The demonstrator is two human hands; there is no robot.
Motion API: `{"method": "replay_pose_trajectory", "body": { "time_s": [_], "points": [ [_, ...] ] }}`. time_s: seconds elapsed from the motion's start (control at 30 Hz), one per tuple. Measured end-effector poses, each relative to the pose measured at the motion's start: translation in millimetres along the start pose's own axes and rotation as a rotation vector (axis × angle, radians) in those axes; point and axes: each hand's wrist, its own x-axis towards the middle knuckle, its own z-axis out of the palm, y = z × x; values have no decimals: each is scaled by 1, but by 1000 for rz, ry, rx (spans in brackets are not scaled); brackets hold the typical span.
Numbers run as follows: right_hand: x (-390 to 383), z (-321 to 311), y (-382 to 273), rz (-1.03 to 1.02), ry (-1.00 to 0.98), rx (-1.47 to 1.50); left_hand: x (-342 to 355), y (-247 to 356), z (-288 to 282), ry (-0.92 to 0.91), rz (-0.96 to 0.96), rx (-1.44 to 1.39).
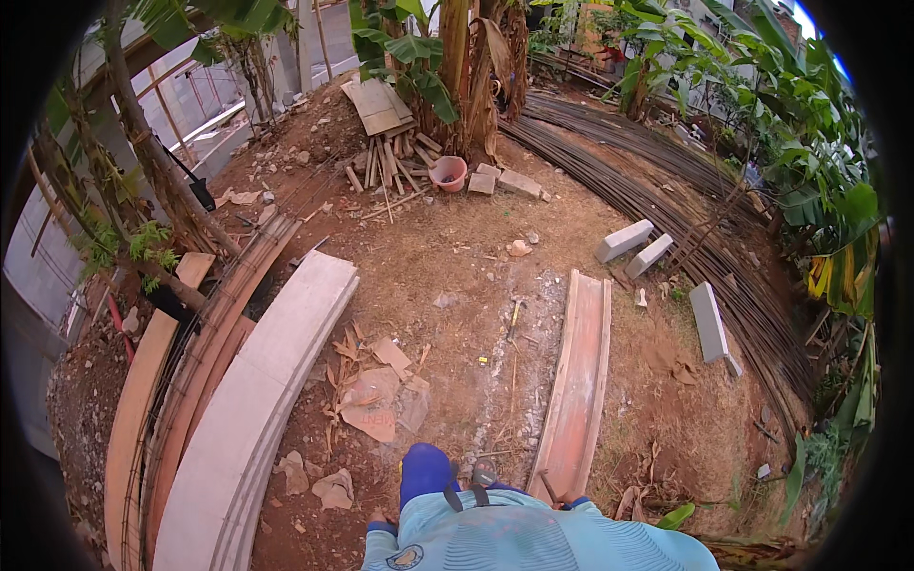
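Note:
My left hand (379,523) shows in small part beside my body at the lower edge, its fingers mostly hidden. My right hand (573,499) appears at my right side, closed on a thin brown tool (547,483) whose form is unclear, near the lower end of a long orange-pink wooden trough (574,381). A small hammer (514,314) lies on the dirt left of the trough. Torn brown paper (367,400) lies ahead of my left side, beside long pale concrete slabs (257,381).
Rebar bundles (609,171) run along the right past short concrete blocks (624,241). Planks and a rebar cage (205,366) lie at far left by trees. At the back are a scrap-wood pile (386,171), a pink bucket (447,173) and banana plants (457,76).

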Motion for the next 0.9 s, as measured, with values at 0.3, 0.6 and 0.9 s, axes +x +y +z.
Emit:
{"method": "replay_pose_trajectory", "body": {
  "time_s": [0.3,0.6,0.9],
  "points": [
    [90,-79,-142,46,74,-55,90,173,202,-188,145,264],
    [171,-158,-296,57,129,-101,83,344,407,-421,171,225],
    [278,-270,-398,25,122,-203,96,388,501,-280,214,199]
  ]
}}
